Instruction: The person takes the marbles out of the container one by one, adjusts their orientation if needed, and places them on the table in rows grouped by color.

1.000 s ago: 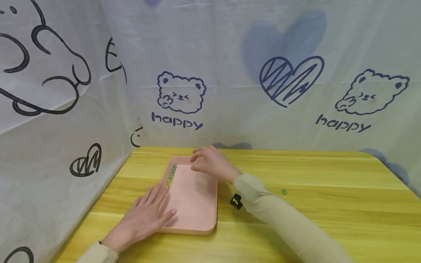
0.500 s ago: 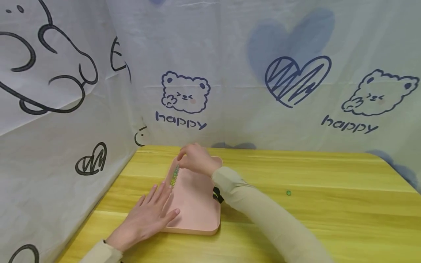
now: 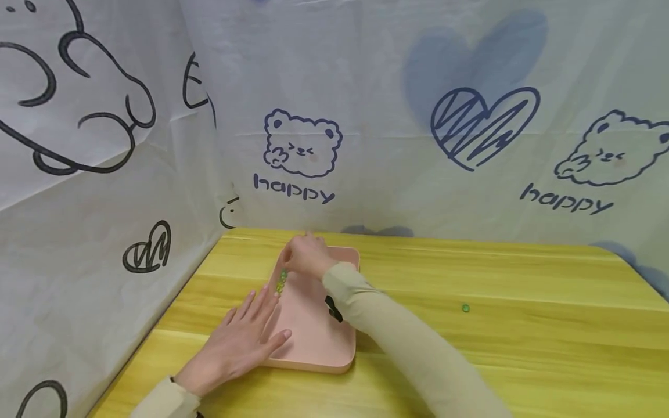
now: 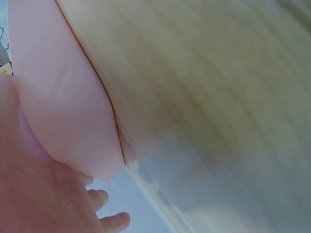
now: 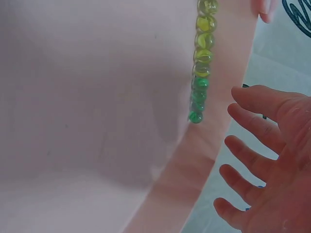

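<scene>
A row of yellow and green glass marbles (image 5: 200, 60) lies along the left wall of a pink tray (image 3: 313, 342). Over the tray's far left corner is my right hand (image 3: 308, 255); in the right wrist view its fingers (image 5: 248, 150) are spread, relaxed, with nothing seen between them. It sits beside the green end of the row, apart from it. My left hand (image 3: 235, 337) lies flat with straight fingers on the tray's near left side, covering part of that wall. The left wrist view shows this hand (image 4: 43, 189) against the tray's outer wall.
One green marble (image 3: 466, 308) lies alone on the yellow wood-grain table (image 3: 522, 348), right of the tray. A white cloth with printed bears and hearts (image 3: 387, 191) hangs behind the table, and another covers the left side (image 3: 172, 168).
My right hand has moved left from the middle of the tray's far edge to its far left corner, over the end of the row. The left hand stays at the tray.
</scene>
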A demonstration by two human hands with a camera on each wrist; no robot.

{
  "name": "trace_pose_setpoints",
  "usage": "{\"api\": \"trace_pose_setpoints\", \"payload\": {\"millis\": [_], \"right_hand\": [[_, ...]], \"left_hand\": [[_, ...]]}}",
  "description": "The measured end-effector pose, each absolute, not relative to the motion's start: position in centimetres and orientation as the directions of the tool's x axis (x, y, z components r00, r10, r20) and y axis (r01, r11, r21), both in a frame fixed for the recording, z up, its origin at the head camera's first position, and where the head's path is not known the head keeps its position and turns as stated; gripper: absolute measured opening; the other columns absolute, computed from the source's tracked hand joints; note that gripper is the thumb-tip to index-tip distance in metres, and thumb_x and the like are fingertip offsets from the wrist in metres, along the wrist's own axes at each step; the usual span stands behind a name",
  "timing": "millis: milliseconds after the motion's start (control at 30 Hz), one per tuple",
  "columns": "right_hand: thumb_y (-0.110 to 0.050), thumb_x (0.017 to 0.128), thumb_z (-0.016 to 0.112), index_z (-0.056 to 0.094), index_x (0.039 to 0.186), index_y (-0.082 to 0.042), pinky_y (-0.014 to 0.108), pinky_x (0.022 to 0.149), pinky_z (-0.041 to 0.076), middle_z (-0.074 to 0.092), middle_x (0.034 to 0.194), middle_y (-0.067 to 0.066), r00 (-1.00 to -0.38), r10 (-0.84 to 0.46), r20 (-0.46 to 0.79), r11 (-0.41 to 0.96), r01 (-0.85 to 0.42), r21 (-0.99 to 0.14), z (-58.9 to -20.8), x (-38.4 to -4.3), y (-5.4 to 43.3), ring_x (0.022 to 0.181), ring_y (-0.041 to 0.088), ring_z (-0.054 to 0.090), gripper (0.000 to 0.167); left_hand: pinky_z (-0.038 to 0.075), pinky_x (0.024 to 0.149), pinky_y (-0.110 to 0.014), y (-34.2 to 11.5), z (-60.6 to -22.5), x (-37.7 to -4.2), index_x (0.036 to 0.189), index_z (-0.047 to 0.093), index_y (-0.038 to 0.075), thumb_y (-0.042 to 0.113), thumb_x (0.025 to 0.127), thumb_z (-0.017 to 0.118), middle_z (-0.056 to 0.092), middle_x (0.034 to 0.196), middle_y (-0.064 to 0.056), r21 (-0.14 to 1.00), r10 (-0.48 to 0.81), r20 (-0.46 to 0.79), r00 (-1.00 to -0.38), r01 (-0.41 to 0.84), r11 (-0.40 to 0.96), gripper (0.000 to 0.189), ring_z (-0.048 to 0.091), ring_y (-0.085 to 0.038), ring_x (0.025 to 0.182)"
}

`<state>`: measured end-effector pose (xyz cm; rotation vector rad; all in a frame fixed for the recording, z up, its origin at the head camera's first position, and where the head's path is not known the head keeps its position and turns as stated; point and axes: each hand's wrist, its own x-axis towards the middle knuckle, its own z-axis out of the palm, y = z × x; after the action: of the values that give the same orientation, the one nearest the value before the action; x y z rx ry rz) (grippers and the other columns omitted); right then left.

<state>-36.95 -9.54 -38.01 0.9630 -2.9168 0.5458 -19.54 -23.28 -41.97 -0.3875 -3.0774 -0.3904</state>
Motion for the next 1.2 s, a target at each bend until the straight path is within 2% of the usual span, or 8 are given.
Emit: {"api": "trace_pose_setpoints", "payload": {"millis": [367, 700, 1033, 1200], "right_hand": [[-0.022, 0.087, 0.076, 0.08, 0.091, -0.025, 0.04, 0.092, 0.04, 0.068, 0.085, -0.014, -0.812, -0.575, 0.102, 0.761, -0.577, -0.298, -38.9, -36.9, -10.3, 0.098, 0.017, 0.05, 0.006], [-0.023, 0.088, 0.075, 0.081, 0.091, -0.028, 0.04, 0.099, 0.038, 0.069, 0.096, -0.011, -0.796, -0.581, 0.168, 0.778, -0.604, -0.172, -39.6, -36.5, -10.8, 0.102, 0.016, 0.051, 0.009], [-0.019, 0.088, 0.074, 0.08, 0.089, -0.029, 0.042, 0.102, 0.037, 0.066, 0.094, -0.01, -0.78, -0.595, 0.195, 0.77, -0.622, -0.14, -39.9, -36.5, -10.7, 0.101, 0.017, 0.05, 0.012], [-0.022, 0.088, 0.073, 0.079, 0.087, -0.03, 0.044, 0.103, 0.037, 0.066, 0.099, -0.009, -0.766, -0.61, 0.202, 0.768, -0.634, -0.085, -40.4, -36.5, -10.7, 0.107, 0.019, 0.05, 0.01]], "left_hand": [[0.013, 0.113, -0.063, -23.3, -42.1, -19.6, 0.156, 0.028, 0.014, 0.071, 0.096, 0.031, 0.007, 0.164, -0.009, 0.245, 0.232, 0.022, -0.972, 0.23, 0.942, 0.084, 0.007, -0.036, 0.148], [0.014, 0.113, -0.063, -23.3, -42.1, -19.7, 0.157, 0.027, 0.014, 0.071, 0.096, 0.03, 0.009, 0.164, -0.01, 0.233, 0.239, 0.036, -0.97, 0.24, 0.942, 0.083, 0.009, -0.036, 0.148], [0.013, 0.113, -0.062, -23.3, -42.2, -19.7, 0.157, 0.025, 0.015, 0.07, 0.096, 0.033, 0.009, 0.164, -0.009, 0.243, 0.227, 0.034, -0.973, 0.229, 0.943, 0.083, 0.008, -0.035, 0.148], [0.013, 0.113, -0.062, -23.2, -42.2, -19.7, 0.157, 0.025, 0.014, 0.07, 0.096, 0.032, 0.01, 0.164, -0.009, 0.243, 0.226, 0.041, -0.973, 0.229, 0.943, 0.084, 0.009, -0.036, 0.148]]}}
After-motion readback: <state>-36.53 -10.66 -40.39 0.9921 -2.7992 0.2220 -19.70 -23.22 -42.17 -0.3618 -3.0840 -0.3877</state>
